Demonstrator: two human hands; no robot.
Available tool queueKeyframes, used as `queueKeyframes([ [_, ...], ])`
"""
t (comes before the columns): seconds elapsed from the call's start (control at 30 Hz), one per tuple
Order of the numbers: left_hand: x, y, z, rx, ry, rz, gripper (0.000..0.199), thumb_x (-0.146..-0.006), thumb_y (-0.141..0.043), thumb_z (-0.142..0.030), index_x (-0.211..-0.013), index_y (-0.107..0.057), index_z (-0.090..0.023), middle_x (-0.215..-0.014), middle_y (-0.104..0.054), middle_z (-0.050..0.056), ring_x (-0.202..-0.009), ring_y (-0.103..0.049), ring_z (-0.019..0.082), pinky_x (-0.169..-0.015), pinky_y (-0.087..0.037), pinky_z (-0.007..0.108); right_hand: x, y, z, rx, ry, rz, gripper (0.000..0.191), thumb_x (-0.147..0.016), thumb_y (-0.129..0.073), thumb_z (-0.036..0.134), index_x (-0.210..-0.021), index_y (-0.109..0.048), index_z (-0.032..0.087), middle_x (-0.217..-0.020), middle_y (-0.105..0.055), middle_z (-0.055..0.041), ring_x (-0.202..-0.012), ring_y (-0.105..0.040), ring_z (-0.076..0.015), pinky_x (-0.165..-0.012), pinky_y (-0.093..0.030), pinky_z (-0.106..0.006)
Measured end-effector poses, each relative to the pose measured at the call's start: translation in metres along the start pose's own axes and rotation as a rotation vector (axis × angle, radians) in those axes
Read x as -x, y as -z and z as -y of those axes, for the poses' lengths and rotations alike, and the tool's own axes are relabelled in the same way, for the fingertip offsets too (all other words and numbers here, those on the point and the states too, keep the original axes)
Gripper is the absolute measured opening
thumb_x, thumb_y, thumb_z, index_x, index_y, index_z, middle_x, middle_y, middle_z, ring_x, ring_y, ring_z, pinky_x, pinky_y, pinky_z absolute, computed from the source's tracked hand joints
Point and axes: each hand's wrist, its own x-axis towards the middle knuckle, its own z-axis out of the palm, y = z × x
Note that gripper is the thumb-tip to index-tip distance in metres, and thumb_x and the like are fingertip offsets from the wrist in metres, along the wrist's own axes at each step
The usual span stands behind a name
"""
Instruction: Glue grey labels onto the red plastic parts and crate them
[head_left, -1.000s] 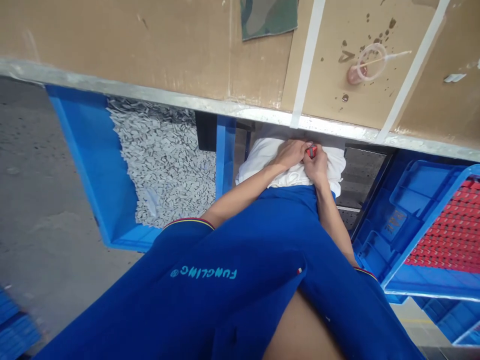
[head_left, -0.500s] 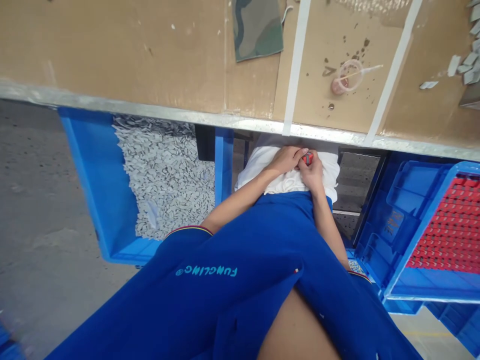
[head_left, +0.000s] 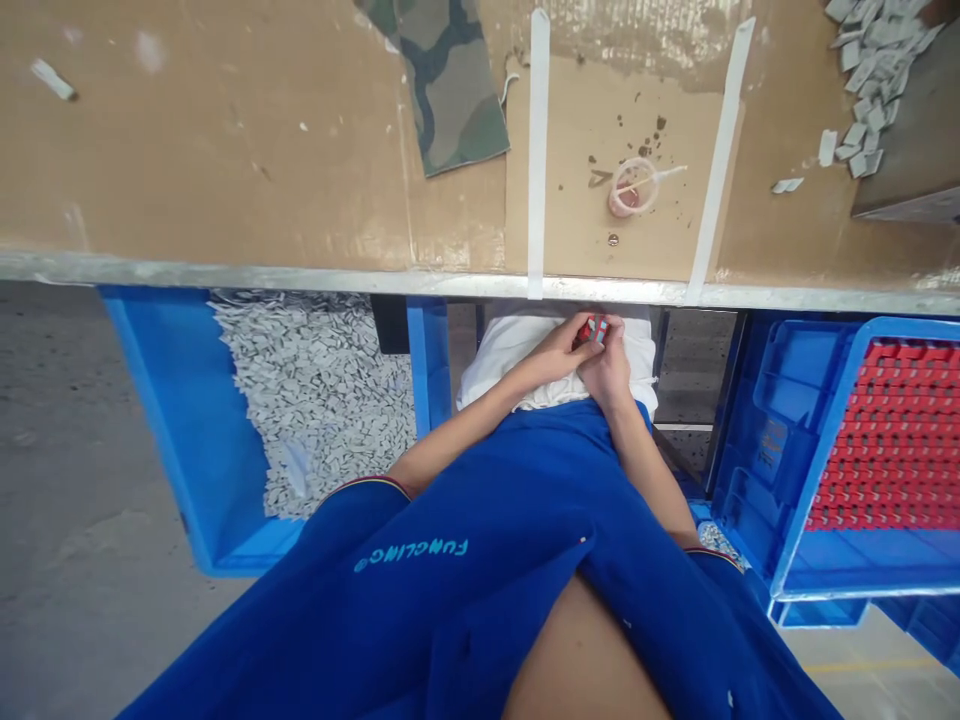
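Over my lap, just below the table's front edge, both hands meet around a small red block-like piece point(head_left: 595, 328) with a pale grey-blue part on its face. My left hand point(head_left: 561, 352) comes in from the left, its thumb and fingers closed on the piece's left side. My right hand point(head_left: 609, 372) grips the right side, fingers curled around it. The fingers hide much of the piece, so its exact kind cannot be made out. White cloth point(head_left: 487, 362) lies across my lap under the hands.
A blue crate point(head_left: 154, 400) at left holds many small pale pieces. Another blue crate point(head_left: 825, 440) at right holds rows of red pieces. On the cardboard-covered table point(head_left: 262, 200) are a small clear cup point(head_left: 624, 195), camouflage cloth point(head_left: 457, 90) and a pale-chip pile point(head_left: 870, 100).
My view has shifted, so the table shows lower and further left. The red piece has turned and shows more of its pale face. Both hands have changed their finger placement on it.
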Motion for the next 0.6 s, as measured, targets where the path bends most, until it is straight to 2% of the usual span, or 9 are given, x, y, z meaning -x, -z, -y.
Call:
queueKeyframes([
  [0.07, 0.003, 0.002, -0.004, -0.042, -0.037, 0.009, 0.048, -0.093, -0.066, -0.035, -0.137, -0.055, -0.017, -0.138, -0.065, 0.016, -0.125, -0.063, 0.029, -0.110, -0.049, 0.043, 0.006, -0.006, 0.000, -0.110, 0.018, -0.074, 0.070, -0.085, -0.034, 0.093, -0.117, -0.044, 0.031, -0.115, -0.063, -0.0076, -0.113, -0.066, -0.0241, -0.100, -0.058, -0.044],
  [0.13, 0.007, 0.005, -0.010, -0.074, -0.041, -0.005, 0.051, -0.090, -0.069, -0.033, -0.137, -0.055, -0.018, -0.139, -0.065, 0.015, -0.125, -0.063, 0.029, -0.109, -0.049, 0.042, 0.015, -0.009, 0.003, -0.107, 0.037, -0.071, 0.069, -0.087, -0.037, 0.091, -0.119, -0.045, 0.031, -0.124, -0.062, -0.0094, -0.117, -0.065, -0.0244, -0.102, -0.057, -0.045],
  [0.2, 0.012, 0.009, -0.017, -0.112, -0.010, -0.015, 0.047, -0.089, -0.071, -0.034, -0.131, -0.058, -0.018, -0.130, -0.069, 0.012, -0.114, -0.067, 0.026, -0.101, -0.052, 0.038, 0.027, -0.006, 0.012, 0.011, 0.102, -0.046, 0.066, -0.089, -0.044, 0.086, -0.124, -0.043, 0.030, -0.141, -0.056, -0.0122, -0.127, -0.061, -0.0247, -0.107, -0.055, -0.045],
  [0.27, 0.018, 0.013, -0.027, -0.171, 0.033, 0.006, 0.040, -0.087, -0.071, -0.030, -0.125, -0.061, -0.019, -0.116, -0.073, 0.008, -0.101, -0.068, 0.023, -0.091, -0.053, 0.033, 0.039, 0.002, 0.025, 0.231, 0.219, -0.040, 0.059, -0.092, -0.056, 0.074, -0.126, -0.044, 0.027, -0.149, -0.050, -0.0155, -0.134, -0.055, -0.0259, -0.110, -0.051, -0.046],
  [0.33, 0.023, 0.019, -0.037, -0.249, 0.062, 0.050, 0.038, -0.084, -0.072, -0.026, -0.120, -0.062, -0.019, -0.106, -0.074, 0.004, -0.094, -0.068, 0.020, -0.085, -0.052, 0.030, 0.049, 0.013, 0.041, 0.487, 0.305, 0.005, 0.046, -0.094, -0.064, 0.061, -0.118, -0.049, 0.024, -0.135, -0.059, -0.0158, -0.124, -0.059, -0.0267, -0.103, -0.052, -0.044],
  [0.43, 0.029, 0.029, -0.051, -0.336, 0.043, 0.187, 0.041, -0.081, -0.077, -0.029, -0.118, -0.062, -0.021, -0.104, -0.073, 0.003, -0.093, -0.068, 0.021, -0.083, -0.050, 0.030, 0.058, 0.028, 0.067, 0.729, 0.306, 0.174, 0.032, -0.093, -0.067, 0.052, -0.096, -0.054, 0.023, -0.094, -0.065, -0.0066, -0.087, -0.062, -0.0219, -0.080, -0.051, -0.036],
  [0.5, 0.032, 0.036, -0.058, -0.349, 0.002, 0.294, 0.041, -0.082, -0.079, -0.032, -0.117, -0.063, -0.021, -0.106, -0.073, 0.004, -0.095, -0.068, 0.022, -0.083, -0.049, 0.031, 0.060, 0.032, 0.079, 0.774, 0.258, 0.302, 0.035, -0.093, -0.067, 0.052, -0.084, -0.051, 0.023, -0.079, -0.061, -0.0019, -0.070, -0.056, -0.0175, -0.068, -0.045, -0.031],
  [0.6, 0.038, 0.041, -0.065, -0.342, -0.049, 0.397, 0.040, -0.085, -0.078, -0.031, -0.119, -0.062, -0.021, -0.112, -0.073, 0.007, -0.100, -0.067, 0.023, -0.086, -0.049, 0.033, 0.064, 0.032, 0.090, 0.793, 0.159, 0.456, 0.045, -0.095, -0.062, 0.058, -0.072, -0.047, 0.023, -0.063, -0.055, 0.0015, -0.058, -0.048, -0.0139, -0.059, -0.035, -0.028],
])
